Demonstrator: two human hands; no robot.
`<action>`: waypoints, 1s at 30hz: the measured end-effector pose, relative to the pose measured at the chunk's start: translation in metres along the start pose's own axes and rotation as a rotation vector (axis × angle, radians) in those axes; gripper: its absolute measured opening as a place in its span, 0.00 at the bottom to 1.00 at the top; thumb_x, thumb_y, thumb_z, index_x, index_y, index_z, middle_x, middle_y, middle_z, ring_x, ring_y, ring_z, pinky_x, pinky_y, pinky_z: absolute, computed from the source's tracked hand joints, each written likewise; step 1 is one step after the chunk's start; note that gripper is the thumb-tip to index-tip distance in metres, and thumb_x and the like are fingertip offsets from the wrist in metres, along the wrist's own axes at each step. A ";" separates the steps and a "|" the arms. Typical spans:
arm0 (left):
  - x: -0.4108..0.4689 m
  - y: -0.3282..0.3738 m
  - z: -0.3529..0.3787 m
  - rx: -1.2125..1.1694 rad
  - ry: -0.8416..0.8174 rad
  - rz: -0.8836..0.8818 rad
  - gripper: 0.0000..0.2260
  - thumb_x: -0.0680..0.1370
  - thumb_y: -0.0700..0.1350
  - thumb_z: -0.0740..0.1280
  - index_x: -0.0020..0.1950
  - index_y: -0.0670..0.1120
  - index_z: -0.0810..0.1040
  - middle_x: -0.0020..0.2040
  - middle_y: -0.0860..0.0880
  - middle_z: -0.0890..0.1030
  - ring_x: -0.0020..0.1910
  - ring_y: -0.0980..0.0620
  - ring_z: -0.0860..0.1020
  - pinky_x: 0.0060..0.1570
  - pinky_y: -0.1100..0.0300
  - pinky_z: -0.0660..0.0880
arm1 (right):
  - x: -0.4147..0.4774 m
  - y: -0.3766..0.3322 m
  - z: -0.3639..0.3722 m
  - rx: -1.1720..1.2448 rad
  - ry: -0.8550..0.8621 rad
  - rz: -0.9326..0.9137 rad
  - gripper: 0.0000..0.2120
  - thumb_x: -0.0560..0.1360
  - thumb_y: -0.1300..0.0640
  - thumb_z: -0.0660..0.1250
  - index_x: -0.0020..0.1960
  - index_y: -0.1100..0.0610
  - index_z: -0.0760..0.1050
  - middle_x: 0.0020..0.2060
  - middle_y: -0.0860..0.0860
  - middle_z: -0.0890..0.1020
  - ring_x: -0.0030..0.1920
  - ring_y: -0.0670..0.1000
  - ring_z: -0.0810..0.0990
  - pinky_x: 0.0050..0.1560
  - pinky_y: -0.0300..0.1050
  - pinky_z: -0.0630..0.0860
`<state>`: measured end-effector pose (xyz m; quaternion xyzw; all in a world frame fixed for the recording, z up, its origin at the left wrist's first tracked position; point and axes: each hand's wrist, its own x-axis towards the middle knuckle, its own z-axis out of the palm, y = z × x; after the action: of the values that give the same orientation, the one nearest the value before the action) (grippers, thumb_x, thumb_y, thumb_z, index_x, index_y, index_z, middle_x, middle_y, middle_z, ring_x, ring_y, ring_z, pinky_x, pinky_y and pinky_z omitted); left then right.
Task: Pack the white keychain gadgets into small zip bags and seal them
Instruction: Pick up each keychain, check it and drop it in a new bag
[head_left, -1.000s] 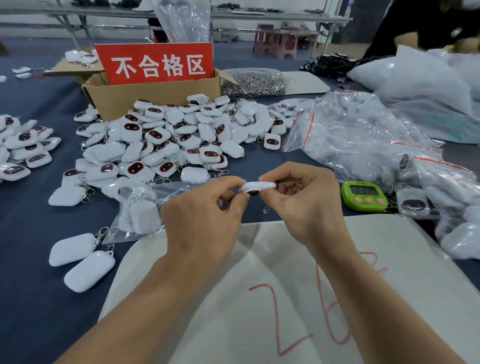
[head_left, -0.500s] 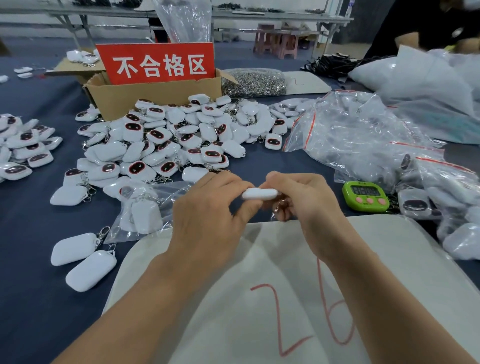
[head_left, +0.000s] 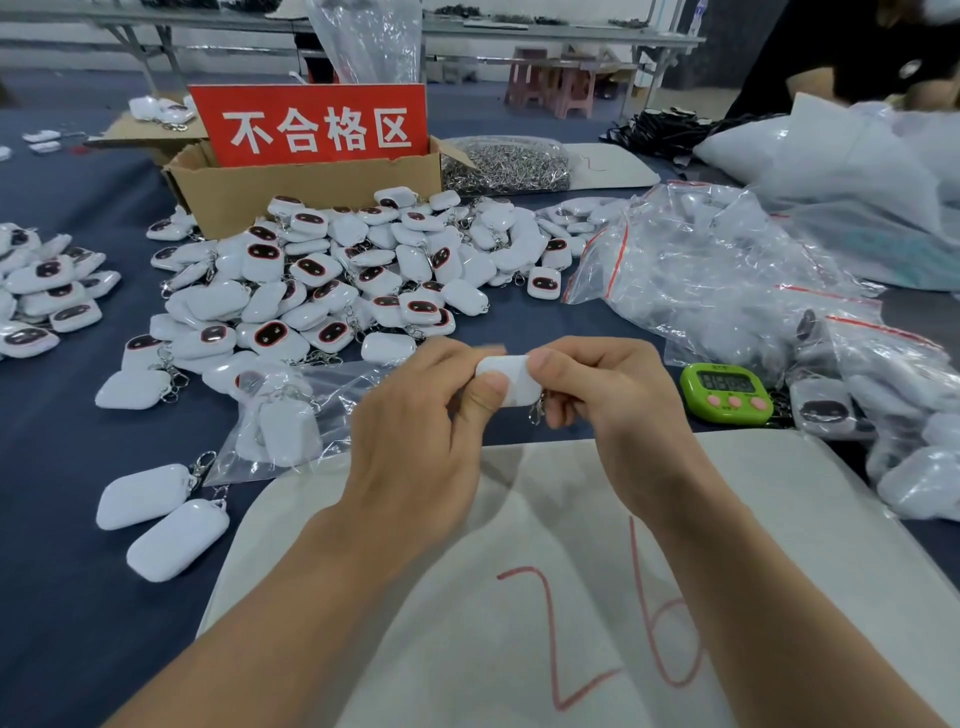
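**A:** Head view: what do the two hands hold?

**B:** The left hand (head_left: 415, 431) and right hand (head_left: 618, 400) meet at centre frame. Both pinch one white keychain gadget (head_left: 511, 382), thumbs on its upper face and the other fingers curled beneath. Its metal clip (head_left: 537, 410) hangs at 6 o'clock of the gadget.

**A:** And around them?

**B:** A pile of loose gadgets (head_left: 332, 270) lies at 11 o'clock of the hands, in front of a cardboard box (head_left: 291, 192) bearing a red sign (head_left: 311, 124). A heap of clear zip bags (head_left: 701, 270) sits at 2 o'clock. A green timer (head_left: 727, 389) is at 3 o'clock, near the right hand. A filled bag (head_left: 285, 415) lies at 9 o'clock. At 6 o'clock, under the forearms, a white sheet (head_left: 519, 571) marked in red covers the dark blue table (head_left: 52, 571).
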<state>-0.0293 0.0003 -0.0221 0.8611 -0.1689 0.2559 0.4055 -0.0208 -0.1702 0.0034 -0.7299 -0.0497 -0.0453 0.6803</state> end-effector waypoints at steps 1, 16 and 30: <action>0.000 0.002 -0.001 -0.018 -0.003 -0.015 0.14 0.83 0.52 0.62 0.67 0.55 0.80 0.47 0.57 0.80 0.44 0.57 0.76 0.45 0.60 0.72 | 0.000 0.001 0.001 -0.010 0.010 0.004 0.13 0.72 0.52 0.70 0.35 0.60 0.82 0.26 0.60 0.74 0.29 0.50 0.70 0.32 0.37 0.66; 0.007 0.002 -0.005 -0.005 0.023 -0.005 0.05 0.81 0.53 0.67 0.55 0.58 0.82 0.46 0.60 0.82 0.46 0.57 0.78 0.45 0.70 0.70 | 0.000 0.004 0.001 0.041 -0.084 0.090 0.11 0.74 0.51 0.71 0.43 0.59 0.86 0.35 0.57 0.82 0.34 0.54 0.74 0.35 0.42 0.71; 0.009 -0.005 -0.001 0.583 -0.077 -0.291 0.19 0.76 0.46 0.66 0.68 0.56 0.75 0.40 0.52 0.79 0.38 0.48 0.70 0.35 0.56 0.60 | 0.004 0.011 0.007 -0.356 0.201 0.168 0.20 0.76 0.44 0.72 0.28 0.50 0.76 0.23 0.46 0.76 0.23 0.43 0.67 0.24 0.33 0.64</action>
<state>-0.0201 0.0032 -0.0197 0.9651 0.0210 0.2000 0.1676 -0.0154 -0.1643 -0.0070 -0.8319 0.0883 -0.0691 0.5435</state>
